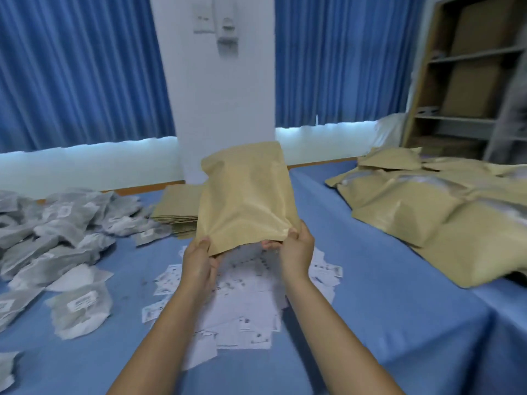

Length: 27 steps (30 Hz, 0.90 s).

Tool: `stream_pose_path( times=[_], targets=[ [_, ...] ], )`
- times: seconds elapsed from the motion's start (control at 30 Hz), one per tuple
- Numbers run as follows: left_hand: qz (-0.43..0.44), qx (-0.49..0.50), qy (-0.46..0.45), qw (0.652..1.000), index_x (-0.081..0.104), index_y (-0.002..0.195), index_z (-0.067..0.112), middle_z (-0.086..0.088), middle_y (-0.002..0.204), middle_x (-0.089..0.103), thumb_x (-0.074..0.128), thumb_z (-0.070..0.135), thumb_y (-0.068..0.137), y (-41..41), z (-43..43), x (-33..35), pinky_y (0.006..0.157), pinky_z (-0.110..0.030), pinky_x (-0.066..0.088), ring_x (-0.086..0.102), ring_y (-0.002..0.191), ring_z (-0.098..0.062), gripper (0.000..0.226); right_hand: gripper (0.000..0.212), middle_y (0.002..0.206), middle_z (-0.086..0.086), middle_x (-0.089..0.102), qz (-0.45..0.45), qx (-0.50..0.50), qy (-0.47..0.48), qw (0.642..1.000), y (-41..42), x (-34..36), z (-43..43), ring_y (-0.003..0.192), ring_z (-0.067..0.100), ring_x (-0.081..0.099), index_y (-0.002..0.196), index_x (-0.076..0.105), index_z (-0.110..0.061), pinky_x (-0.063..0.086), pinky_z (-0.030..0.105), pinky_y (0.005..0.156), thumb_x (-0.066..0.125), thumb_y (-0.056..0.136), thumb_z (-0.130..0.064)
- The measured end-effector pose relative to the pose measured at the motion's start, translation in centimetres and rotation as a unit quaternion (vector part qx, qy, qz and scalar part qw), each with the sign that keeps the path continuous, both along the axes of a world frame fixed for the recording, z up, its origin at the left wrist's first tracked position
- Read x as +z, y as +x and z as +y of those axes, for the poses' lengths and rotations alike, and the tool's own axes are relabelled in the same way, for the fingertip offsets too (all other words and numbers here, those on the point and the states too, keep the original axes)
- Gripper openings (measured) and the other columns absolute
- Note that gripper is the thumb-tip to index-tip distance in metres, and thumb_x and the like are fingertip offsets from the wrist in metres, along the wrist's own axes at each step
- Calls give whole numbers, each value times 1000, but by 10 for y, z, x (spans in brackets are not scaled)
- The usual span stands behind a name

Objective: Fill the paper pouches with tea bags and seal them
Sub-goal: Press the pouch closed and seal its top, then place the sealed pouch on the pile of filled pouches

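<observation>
A bulging brown paper pouch (245, 195) is held up above the table's middle, its near edge towards me. My left hand (199, 260) pinches the pouch's near left corner. My right hand (296, 249) grips its near right corner, fingers curled under the edge. A heap of grey-white tea bags (57, 232) lies on the left of the blue table (385, 295). A stack of flat empty pouches (178, 209) sits behind the held pouch, partly hidden by it. Filled pouches (427, 209) are piled on the right.
Loose white paper labels (245, 306) are scattered under my hands. A shelf unit with cardboard boxes (467, 81) stands at the back right. Blue curtains (79, 67) and a white pillar (222, 81) are behind the table.
</observation>
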<state>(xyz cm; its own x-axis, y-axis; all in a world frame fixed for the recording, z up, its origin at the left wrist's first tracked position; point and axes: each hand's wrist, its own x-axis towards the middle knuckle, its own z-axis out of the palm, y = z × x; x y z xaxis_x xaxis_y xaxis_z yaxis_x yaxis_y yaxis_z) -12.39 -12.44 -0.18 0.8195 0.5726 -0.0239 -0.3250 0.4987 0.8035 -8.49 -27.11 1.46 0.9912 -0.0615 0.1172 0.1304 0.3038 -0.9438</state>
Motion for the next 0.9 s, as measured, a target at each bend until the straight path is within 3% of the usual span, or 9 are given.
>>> stream_pose_path(
  times=[0.1, 0.23, 0.33, 0.4, 0.5, 0.6, 0.67, 0.77, 0.9],
  targets=[
    [26, -59, 35, 997, 45, 128, 4, -11, 112, 61, 32, 7, 103, 20, -54, -2, 65, -31, 57, 66, 83, -23, 28, 37, 103, 20, 65, 43, -55, 22, 997, 14, -6, -56, 41, 24, 62, 104, 58, -6, 45, 18, 42, 22, 97, 1],
    [102, -110, 95, 984, 48, 127, 0, -8, 73, 55, 35, 7, 103, 44, -118, -7, 38, -17, 43, 53, 39, -10, 28, 39, 89, 20, 68, 68, -109, 38, 991, 32, -16, -127, 42, 24, 62, 93, 59, -11, 50, 23, 46, 22, 93, 2],
    [111, -141, 114, 977, 44, 129, -11, -6, 62, 46, 37, 6, 102, 67, -161, 8, 34, -15, 35, 43, 33, -5, 33, 39, 89, 11, 64, 66, -155, 82, 982, 53, -9, -168, 41, 21, 62, 104, 57, -9, 49, 21, 43, 22, 93, 5],
    [65, -173, 105, 977, 45, 129, -11, -9, 68, 52, 39, 5, 101, 89, -189, 33, 38, -14, 40, 51, 38, -5, 33, 40, 101, 13, 62, 31, -171, 119, 978, 73, 10, -190, 47, 15, 64, 113, 56, -4, 52, 22, 47, 24, 92, 8],
    [-10, -276, -19, 961, 45, 132, -2, -16, 106, 62, 44, 14, 101, 123, -229, 76, 62, -20, 54, 67, 73, -16, 35, 31, 112, 14, 58, -23, -113, 247, 962, 112, 47, -219, 90, 21, 64, 124, 52, 1, 55, 34, 81, 37, 97, 4],
    [11, -387, 81, 918, 45, 135, 17, -2, 131, 49, 49, 32, 98, 136, -255, 84, 84, -32, 51, 63, 99, -24, 40, 38, 120, 17, 50, 30, -88, 292, 952, 136, 63, -231, 112, 27, 54, 135, 42, 8, 42, 37, 104, 44, 100, -8],
    [41, -420, 206, 883, 54, 129, 21, 8, 122, 58, 49, 39, 97, 137, -261, 69, 90, -35, 49, 60, 108, -20, 37, 29, 109, 11, 55, 94, -59, 209, 972, 134, 52, -222, 109, 29, 57, 125, 51, 3, 51, 32, 89, 44, 100, -10],
    [92, -379, 251, 886, 61, 119, 17, 2, 113, 64, 48, 40, 98, 136, -256, 38, 76, -30, 52, 61, 102, -22, 34, 23, 75, 2, 58, 135, -13, -34, 990, 114, 18, -185, 68, 18, 58, 82, 62, -13, 46, 26, 52, 44, 95, -13],
    [145, -245, 387, 877, 64, 115, 8, 0, 108, 63, 45, 25, 99, 132, -223, 17, 73, -23, 45, 59, 104, -18, 30, 26, 73, -1, 53, 110, 2, -60, 992, 102, -18, -129, 72, 18, 52, 75, 51, -19, 45, 29, 64, 42, 98, -12]
  ],
)
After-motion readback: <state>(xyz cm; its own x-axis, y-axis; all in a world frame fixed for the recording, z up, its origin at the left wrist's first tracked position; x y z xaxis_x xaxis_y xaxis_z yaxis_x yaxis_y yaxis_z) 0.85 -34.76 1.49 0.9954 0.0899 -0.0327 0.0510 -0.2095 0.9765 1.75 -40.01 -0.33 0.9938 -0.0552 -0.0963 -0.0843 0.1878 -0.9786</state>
